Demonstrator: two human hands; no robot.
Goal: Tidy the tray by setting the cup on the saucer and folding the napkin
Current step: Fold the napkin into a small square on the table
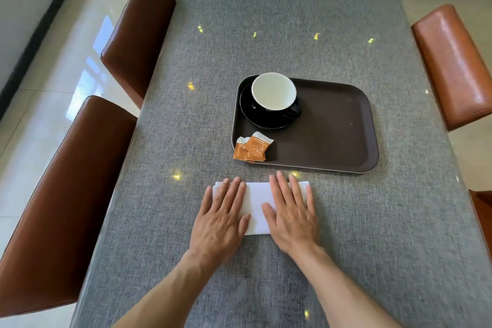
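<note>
A black cup (274, 92) with a white inside stands upright on a black saucer (249, 114) in the far left corner of the dark brown tray (335, 128). A white napkin (257, 202) lies folded on the grey table, in front of the tray. My left hand (222, 217) lies flat on the napkin's left part, fingers spread. My right hand (291, 212) presses flat on its right part. Both palms cover much of the napkin; neither hand grips it.
Orange sachets (253, 148) lie in the tray's near left corner, one overhanging the rim. Brown leather chairs stand along the table: two on the left (66, 194) and one on the right (458, 66). The grey table (266, 34) stretches far ahead.
</note>
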